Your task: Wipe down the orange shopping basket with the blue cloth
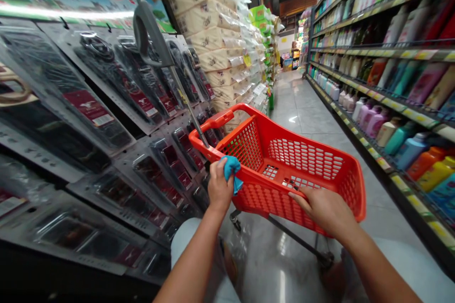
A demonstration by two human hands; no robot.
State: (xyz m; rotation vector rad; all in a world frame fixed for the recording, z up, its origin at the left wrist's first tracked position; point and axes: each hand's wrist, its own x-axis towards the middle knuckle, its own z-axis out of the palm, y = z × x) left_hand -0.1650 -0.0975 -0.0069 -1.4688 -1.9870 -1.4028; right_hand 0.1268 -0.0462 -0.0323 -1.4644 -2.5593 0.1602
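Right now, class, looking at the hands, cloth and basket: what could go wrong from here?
1. The basket is tilted on its wheels; the right hand alone steadies the rim, so it may roll or tip.
2. The left hand presses the cloth near the packets; a slip could knock them.

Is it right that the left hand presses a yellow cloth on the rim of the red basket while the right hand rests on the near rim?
Not quite. The head view shows that the cloth is blue, not yellow. The left hand does press it on the rim of the red basket, and the right hand rests on the near rim.
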